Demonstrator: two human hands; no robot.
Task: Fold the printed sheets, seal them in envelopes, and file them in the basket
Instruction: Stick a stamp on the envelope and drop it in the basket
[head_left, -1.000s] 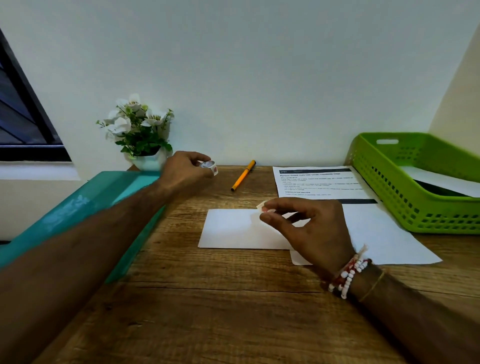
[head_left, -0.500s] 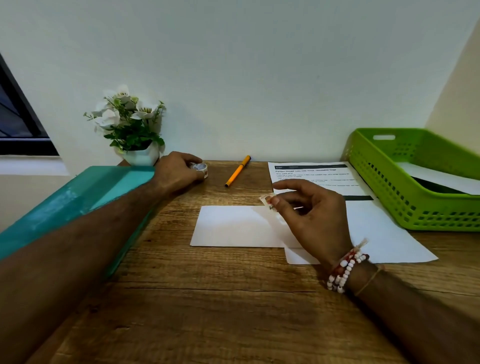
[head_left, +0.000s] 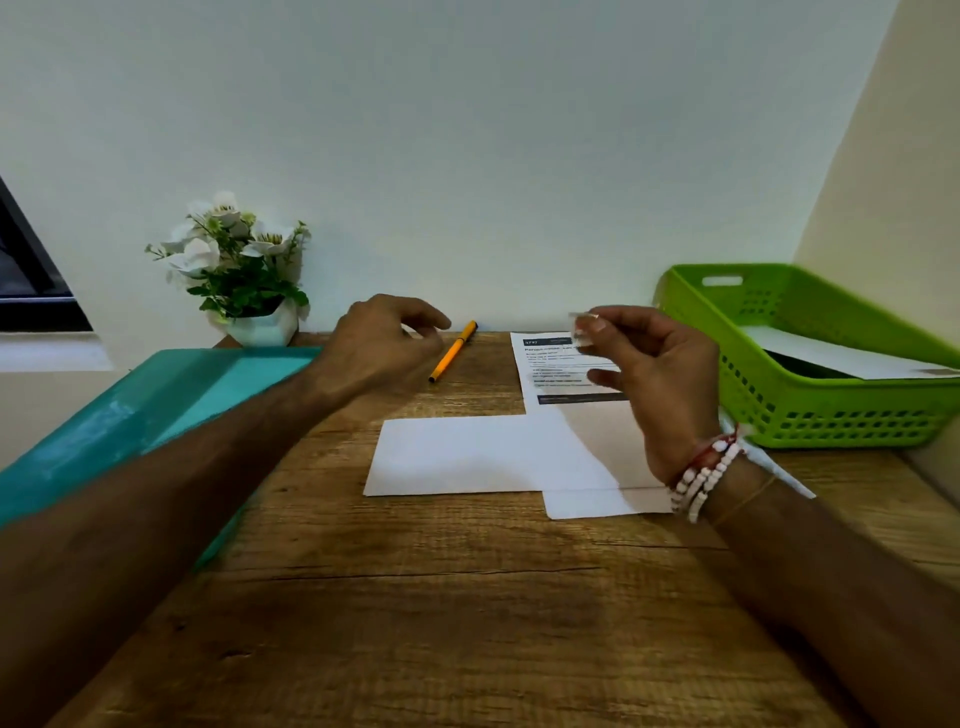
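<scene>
A white envelope (head_left: 467, 453) lies flat on the wooden desk (head_left: 467, 597), overlapping a printed sheet (head_left: 558, 370) behind and to its right. My right hand (head_left: 654, 374) is raised over that sheet and pinches a small blurred strip of tape (head_left: 581, 327) between thumb and fingertips. My left hand (head_left: 382, 340) hovers at the back of the desk beside the pen, with its fingers loosely curled and nothing in them. The green basket (head_left: 779, 415) stands at the right and holds a white envelope (head_left: 852, 358).
An orange pen (head_left: 453, 351) lies at the back between my hands. A white pot of flowers (head_left: 244, 280) stands at the back left by the wall. A teal folder-like slab (head_left: 156, 400) runs along the desk's left edge under my left forearm.
My left hand let go of the tape roll at the back left and lifted toward the pen. My right hand rose from the envelope with the tape strip and moved right, over the printed sheet.
</scene>
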